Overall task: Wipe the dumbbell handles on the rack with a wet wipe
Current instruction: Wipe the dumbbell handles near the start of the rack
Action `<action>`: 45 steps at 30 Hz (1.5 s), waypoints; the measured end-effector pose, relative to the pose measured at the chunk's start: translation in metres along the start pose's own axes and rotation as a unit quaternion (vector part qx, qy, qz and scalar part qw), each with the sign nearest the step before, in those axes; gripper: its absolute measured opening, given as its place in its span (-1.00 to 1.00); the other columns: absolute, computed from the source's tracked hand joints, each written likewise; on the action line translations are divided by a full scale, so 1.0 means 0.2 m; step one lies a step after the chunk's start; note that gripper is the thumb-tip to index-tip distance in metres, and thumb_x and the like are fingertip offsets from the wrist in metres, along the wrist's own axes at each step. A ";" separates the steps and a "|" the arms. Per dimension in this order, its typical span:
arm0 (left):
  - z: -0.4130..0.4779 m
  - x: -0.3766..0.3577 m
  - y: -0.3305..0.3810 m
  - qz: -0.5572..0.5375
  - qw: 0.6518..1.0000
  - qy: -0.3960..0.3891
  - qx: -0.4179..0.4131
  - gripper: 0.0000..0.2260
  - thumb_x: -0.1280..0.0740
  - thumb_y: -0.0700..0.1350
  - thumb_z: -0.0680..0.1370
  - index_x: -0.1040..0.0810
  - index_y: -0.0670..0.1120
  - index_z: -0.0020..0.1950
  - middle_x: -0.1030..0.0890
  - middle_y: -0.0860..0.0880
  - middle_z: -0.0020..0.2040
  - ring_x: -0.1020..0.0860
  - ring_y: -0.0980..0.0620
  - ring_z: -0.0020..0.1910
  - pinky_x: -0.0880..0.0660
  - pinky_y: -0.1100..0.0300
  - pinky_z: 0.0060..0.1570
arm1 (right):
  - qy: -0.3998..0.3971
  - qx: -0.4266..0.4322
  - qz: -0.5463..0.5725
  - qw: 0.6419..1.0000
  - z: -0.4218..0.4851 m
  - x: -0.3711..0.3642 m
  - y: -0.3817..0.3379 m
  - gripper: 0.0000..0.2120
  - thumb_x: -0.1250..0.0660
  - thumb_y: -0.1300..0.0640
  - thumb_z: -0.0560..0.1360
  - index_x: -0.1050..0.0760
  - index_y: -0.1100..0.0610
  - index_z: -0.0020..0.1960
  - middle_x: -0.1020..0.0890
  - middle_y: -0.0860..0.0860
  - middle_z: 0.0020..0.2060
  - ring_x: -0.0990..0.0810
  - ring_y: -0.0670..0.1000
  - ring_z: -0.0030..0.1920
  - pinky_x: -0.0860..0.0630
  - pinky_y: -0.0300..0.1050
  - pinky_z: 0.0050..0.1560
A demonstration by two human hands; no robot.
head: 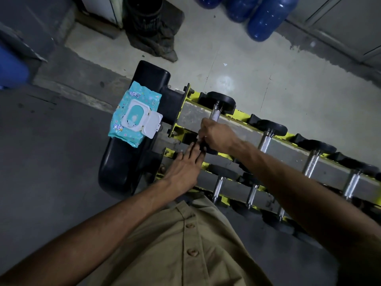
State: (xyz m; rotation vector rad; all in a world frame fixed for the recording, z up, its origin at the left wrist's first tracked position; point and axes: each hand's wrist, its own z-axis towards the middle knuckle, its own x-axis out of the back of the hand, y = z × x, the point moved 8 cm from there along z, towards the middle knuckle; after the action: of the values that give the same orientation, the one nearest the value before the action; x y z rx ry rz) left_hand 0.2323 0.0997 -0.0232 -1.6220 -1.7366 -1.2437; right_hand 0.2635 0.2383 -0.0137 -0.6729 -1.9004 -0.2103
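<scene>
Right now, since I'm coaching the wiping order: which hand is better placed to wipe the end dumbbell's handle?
Right. The right hand curls over the near end of the dumbbell handle on the top rail. The left hand lies straight-fingered lower down, off that handle.

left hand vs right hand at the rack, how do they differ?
Left hand has straight fingers, with the tips by the near head of the end dumbbell; right hand is curled round its handle. Left hand sits nearer the person, right hand farther up the rack. Both are at the same dumbbell.
</scene>
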 end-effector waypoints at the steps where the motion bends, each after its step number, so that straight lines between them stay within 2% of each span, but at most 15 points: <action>1: 0.00 0.01 0.00 0.003 1.000 -0.003 -0.001 -0.09 -0.35 -0.07 0.58 0.21 -0.20 0.70 0.29 -0.29 0.67 0.14 -0.27 0.69 -0.11 -0.18 0.62 | 0.012 -0.018 0.012 1.000 -0.02 0.01 0.01 -0.87 -0.38 0.16 0.50 -0.61 0.06 0.04 -0.51 0.05 0.02 -0.58 0.14 -0.07 -0.58 0.03 -0.29; 4: -0.01 0.02 -0.01 0.006 1.000 -0.016 -0.005 -0.04 -0.38 -0.04 0.59 0.29 -0.19 0.68 0.40 -0.27 0.64 0.19 -0.25 0.69 -0.10 -0.18 0.63 | 0.093 -0.136 0.092 0.982 -0.08 0.06 0.12 -0.85 -0.43 0.05 0.51 -0.53 0.01 0.05 -0.62 0.00 0.04 -0.61 0.12 0.02 -0.57 0.00 -0.18; 7: -0.01 0.03 0.00 0.004 1.000 -0.016 -0.006 -0.07 -0.34 -0.07 0.61 0.30 -0.20 0.68 0.41 -0.27 0.64 0.20 -0.25 0.69 -0.10 -0.18 0.62 | 0.170 -0.284 0.176 0.927 -0.23 -0.01 0.13 -0.87 -0.35 0.00 0.56 -0.51 0.03 0.04 -0.69 0.04 -0.05 -0.63 0.15 -0.09 -0.57 0.03 -0.17; 10: -0.01 0.03 0.00 0.005 1.000 -0.005 -0.006 -0.10 -0.32 -0.10 0.61 0.28 -0.20 0.69 0.39 -0.27 0.64 0.18 -0.25 0.69 -0.11 -0.18 0.61 | 0.139 -0.375 0.289 0.870 -0.30 -0.23 0.13 -0.82 -0.16 0.03 0.52 -0.51 0.06 -0.05 -0.67 0.11 -0.16 -0.63 0.24 -0.14 -0.58 0.09 -0.19; 13: -0.01 0.02 0.00 0.009 1.000 -0.008 -0.002 -0.11 -0.31 -0.10 0.61 0.28 -0.21 0.68 0.39 -0.29 0.64 0.19 -0.26 0.68 -0.12 -0.19 0.61 | 0.098 -0.412 0.455 0.784 -0.21 -0.29 0.20 -0.79 -0.17 0.27 0.42 -0.59 0.18 -0.14 -0.64 0.17 -0.25 -0.64 0.22 -0.20 -0.61 0.05 -0.20; 16: -0.01 0.01 0.00 0.012 1.000 -0.002 0.001 -0.12 -0.28 -0.11 0.61 0.30 -0.21 0.68 0.40 -0.29 0.64 0.19 -0.26 0.68 -0.11 -0.18 0.62 | 0.091 -0.424 0.554 0.710 -0.14 -0.28 0.24 -0.69 -0.12 0.50 0.44 -0.52 0.21 -0.28 -0.50 0.12 -0.42 -0.51 0.08 -0.42 -0.43 -0.22 -0.43; 20: -0.01 0.01 0.01 0.008 1.000 0.002 0.002 -0.13 -0.28 -0.12 0.60 0.28 -0.20 0.69 0.39 -0.28 0.64 0.18 -0.26 0.69 -0.11 -0.17 0.62 | 0.067 -0.385 0.555 0.735 -0.19 -0.33 0.24 -0.83 -0.24 0.45 0.48 -0.54 0.32 -0.23 -0.49 0.16 -0.33 -0.46 0.07 -0.31 -0.36 -0.04 -0.28; 23: -0.01 0.02 0.01 0.009 1.000 0.000 0.006 -0.14 -0.27 -0.13 0.61 0.29 -0.20 0.68 0.39 -0.29 0.64 0.19 -0.26 0.68 -0.09 -0.18 0.63 | 0.100 -0.377 0.593 0.704 -0.21 -0.30 0.26 -0.89 -0.28 0.48 0.48 -0.56 0.36 -0.14 -0.51 0.14 -0.31 -0.46 0.06 -0.32 -0.35 -0.11 -0.29; 27: -0.01 0.02 0.01 0.005 1.000 -0.001 0.011 -0.17 -0.23 -0.17 0.63 0.31 -0.19 0.68 0.42 -0.27 0.63 0.22 -0.25 0.68 -0.06 -0.18 0.64 | 0.169 -0.397 0.673 0.601 -0.14 -0.32 0.33 -0.70 -0.20 0.52 0.48 -0.54 0.20 -0.24 -0.57 0.06 -0.41 -0.51 0.08 -0.34 -0.40 -0.12 -0.30; 30: -0.01 0.02 0.01 0.002 1.000 0.004 0.016 -0.21 -0.19 -0.14 0.66 0.32 -0.19 0.68 0.42 -0.26 0.63 0.21 -0.24 0.68 -0.06 -0.16 0.64 | 0.186 -0.400 0.703 0.558 -0.12 -0.34 0.32 -0.66 -0.18 0.52 0.49 -0.48 0.18 -0.33 -0.54 0.00 -0.49 -0.48 0.07 -0.37 -0.39 -0.12 -0.34; 32: -0.01 0.01 0.02 0.006 1.000 0.011 0.022 -0.23 -0.17 -0.13 0.68 0.32 -0.19 0.68 0.42 -0.27 0.63 0.20 -0.25 0.68 -0.06 -0.15 0.64 | 0.186 -0.393 0.743 0.508 -0.07 -0.28 0.32 -0.82 -0.18 0.40 0.47 -0.52 0.31 -0.23 -0.60 0.14 -0.39 -0.55 0.13 -0.34 -0.51 -0.09 -0.25; 35: 0.00 0.00 0.01 0.016 0.999 0.014 0.034 -0.20 -0.22 -0.10 0.67 0.32 -0.20 0.67 0.41 -0.27 0.63 0.18 -0.25 0.69 -0.09 -0.15 0.64 | 0.201 -0.363 0.785 0.461 0.03 -0.19 0.37 -0.77 -0.11 0.34 0.49 -0.53 0.40 -0.04 -0.60 0.31 -0.14 -0.60 0.22 -0.15 -0.55 0.10 0.05; 40: 0.01 -0.01 0.02 0.022 0.999 0.005 0.039 -0.13 -0.27 -0.09 0.62 0.31 -0.20 0.68 0.40 -0.27 0.64 0.18 -0.25 0.69 -0.08 -0.15 0.63 | 0.270 -0.395 0.817 0.321 0.00 -0.27 0.33 -0.78 -0.12 0.34 0.58 -0.55 0.28 -0.03 -0.65 0.24 -0.16 -0.62 0.17 -0.25 -0.59 -0.09 -0.29; 42: 0.00 -0.01 0.03 0.024 0.999 0.008 0.044 -0.14 -0.27 -0.10 0.62 0.31 -0.20 0.67 0.40 -0.28 0.64 0.17 -0.26 0.69 -0.09 -0.14 0.63 | 0.266 -0.408 0.817 0.308 0.00 -0.26 0.32 -0.75 -0.12 0.30 0.59 -0.56 0.32 0.08 -0.65 0.28 -0.09 -0.61 0.18 -0.24 -0.58 -0.09 -0.30; 45: 0.01 -0.02 0.04 0.026 0.998 0.011 0.052 -0.13 -0.27 -0.12 0.61 0.30 -0.20 0.67 0.40 -0.28 0.64 0.17 -0.26 0.69 -0.09 -0.13 0.64 | 0.258 -0.405 0.826 0.296 0.01 -0.20 0.35 -0.70 -0.05 0.37 0.59 -0.53 0.29 -0.15 -0.62 0.14 -0.40 -0.58 0.10 -0.39 -0.51 -0.14 -0.37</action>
State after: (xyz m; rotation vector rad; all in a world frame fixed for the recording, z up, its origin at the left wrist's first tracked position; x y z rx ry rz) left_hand 0.2405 0.0977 -0.0252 -1.5764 -1.7053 -1.1241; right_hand 0.3116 0.2829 -0.0613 -2.4492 0.4448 0.0415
